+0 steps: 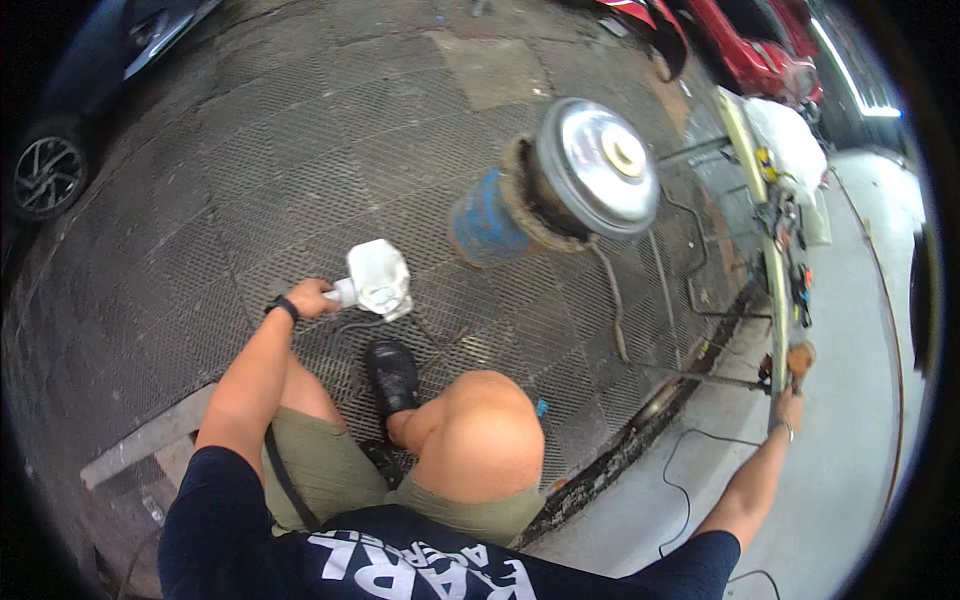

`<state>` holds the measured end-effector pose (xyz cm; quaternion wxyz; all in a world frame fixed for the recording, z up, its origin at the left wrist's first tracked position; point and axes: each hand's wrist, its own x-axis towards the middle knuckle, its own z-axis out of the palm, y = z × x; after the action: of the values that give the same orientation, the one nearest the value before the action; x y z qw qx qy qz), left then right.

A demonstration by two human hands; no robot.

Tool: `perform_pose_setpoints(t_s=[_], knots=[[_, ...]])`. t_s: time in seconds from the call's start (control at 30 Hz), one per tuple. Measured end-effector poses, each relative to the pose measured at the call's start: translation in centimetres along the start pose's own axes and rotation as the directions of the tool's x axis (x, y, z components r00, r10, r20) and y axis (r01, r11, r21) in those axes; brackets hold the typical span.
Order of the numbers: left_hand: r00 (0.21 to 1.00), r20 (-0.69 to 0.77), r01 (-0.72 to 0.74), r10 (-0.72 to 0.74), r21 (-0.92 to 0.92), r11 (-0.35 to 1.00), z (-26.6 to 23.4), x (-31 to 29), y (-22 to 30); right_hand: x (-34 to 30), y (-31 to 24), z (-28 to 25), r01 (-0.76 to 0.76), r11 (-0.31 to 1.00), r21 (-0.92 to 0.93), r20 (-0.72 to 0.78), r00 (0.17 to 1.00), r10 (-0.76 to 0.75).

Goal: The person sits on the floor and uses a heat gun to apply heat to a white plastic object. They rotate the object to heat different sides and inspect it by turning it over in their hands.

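Note:
My left hand (314, 298) is closed around the narrow neck of a white plastic part (378, 277), hollow-looking and roughly box-shaped, held above the floor by my left shoe. Far out to the right, my right hand (789, 406) is at the near end of a narrow pale stand (775, 285). Its fingers look curled, and what they grip is too small to make out. Just beyond them sits a rounded tan piece (801, 358). Small tools, some yellow and red, lie along the stand.
A rusty blue cylinder (490, 222) with a shiny metal lid (600, 160) stands ahead. A hose (612, 300) and metal legs cross the textured floor. Red car parts (745, 45) lie at the back right, a dark car's wheel (50, 177) far left. A black cable (680, 485) trails at the right.

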<state>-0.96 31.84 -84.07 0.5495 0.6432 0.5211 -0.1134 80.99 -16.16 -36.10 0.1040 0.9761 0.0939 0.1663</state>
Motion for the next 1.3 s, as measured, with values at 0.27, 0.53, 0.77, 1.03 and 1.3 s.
perform_pose_setpoints(t_s=[0.27,0.53,0.77,1.03,1.3], knots=[[0.994,-0.031,-0.101,0.105,0.108,0.989,1.9,-0.1,-3.2,-17.3,-2.0,-2.5,0.422,0.885,0.196,-0.531,0.805,-0.266],[0.986,0.011,-0.163,0.168,0.307,0.938,0.9,1.3,-1.5,-37.9,-12.1,2.9,0.202,0.412,0.889,0.206,0.627,-0.752],[0.97,-0.198,-0.089,0.139,0.242,0.966,-0.4,-0.7,0.7,-48.9,-24.2,9.6,-0.796,0.269,0.543,0.706,0.258,-0.66],[0.953,-0.303,-0.062,0.019,-0.13,0.99,-0.1,-2.2,-1.3,-53.6,-37.0,2.4,-0.737,0.285,0.613,0.665,0.286,-0.69],[0.953,-0.296,-0.082,0.06,-0.061,0.995,1.0,-3.6,-3.4,-50.6,-39.0,5.9,-0.629,0.348,0.695,0.473,0.035,-0.88]])
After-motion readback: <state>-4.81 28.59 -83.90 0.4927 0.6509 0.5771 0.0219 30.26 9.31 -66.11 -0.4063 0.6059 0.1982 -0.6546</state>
